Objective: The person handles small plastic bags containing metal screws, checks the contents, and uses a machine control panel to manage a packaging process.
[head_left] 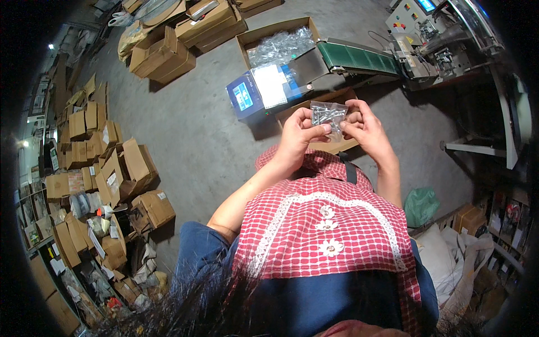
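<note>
The left hand [299, 133] and right hand [366, 129] pinch opposite sides of a clear plastic bag [336, 135] containing metal hardware [323, 115], just above frame centre. A green conveyor belt [359, 58] occupies the upper right.

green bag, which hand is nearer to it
Right. In the picture, the right hand is above and left of the green bag; the left hand is farther left.

No wording can be read clearly. Printed or lit areas are located as follows: a bright blue panel [243, 96] is set on the blue unit [259, 114]; a white sheet [270, 87] is laid beside it; a blue display [426, 5] is mounted on the machine [407, 23]; a white label [111, 180] is borne by a carton [140, 163].
</note>
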The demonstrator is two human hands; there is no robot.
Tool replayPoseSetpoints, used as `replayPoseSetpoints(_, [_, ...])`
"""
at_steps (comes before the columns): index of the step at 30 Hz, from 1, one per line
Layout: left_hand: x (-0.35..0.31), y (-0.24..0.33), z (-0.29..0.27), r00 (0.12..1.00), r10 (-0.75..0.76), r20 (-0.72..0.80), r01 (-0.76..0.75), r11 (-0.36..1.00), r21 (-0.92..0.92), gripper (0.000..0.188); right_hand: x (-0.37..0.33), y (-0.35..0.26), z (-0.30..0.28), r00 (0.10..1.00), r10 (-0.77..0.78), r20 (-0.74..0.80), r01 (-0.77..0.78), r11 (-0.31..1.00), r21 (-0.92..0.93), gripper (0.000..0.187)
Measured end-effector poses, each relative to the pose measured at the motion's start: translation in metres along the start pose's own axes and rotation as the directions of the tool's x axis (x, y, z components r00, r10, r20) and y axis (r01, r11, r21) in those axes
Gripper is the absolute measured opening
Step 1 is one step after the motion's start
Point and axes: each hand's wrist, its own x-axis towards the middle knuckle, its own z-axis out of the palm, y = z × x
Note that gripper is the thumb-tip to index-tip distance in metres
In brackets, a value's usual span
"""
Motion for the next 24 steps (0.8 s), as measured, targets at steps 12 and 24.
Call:
replayPoseSetpoints(12, [-0.005, 0.012, 0.005, 0.993, -0.063, 0.096, 0.073, 0.992, -0.103, 0.043, -0.009, -0.017, 0.006, 0.983, -0.177, -0.047, 0.184, 0.943, 0.276, 0.047])
replayPoseSetpoints(24, [-0.001, 0.009, -0.001, 0.997, 0.082, 0.002, -0.081, 0.989, -0.127, 0.046, -0.007, -0.021, 0.014, 0.981, -0.191, 0.047, 0.168, 0.939, 0.301, 0.053])
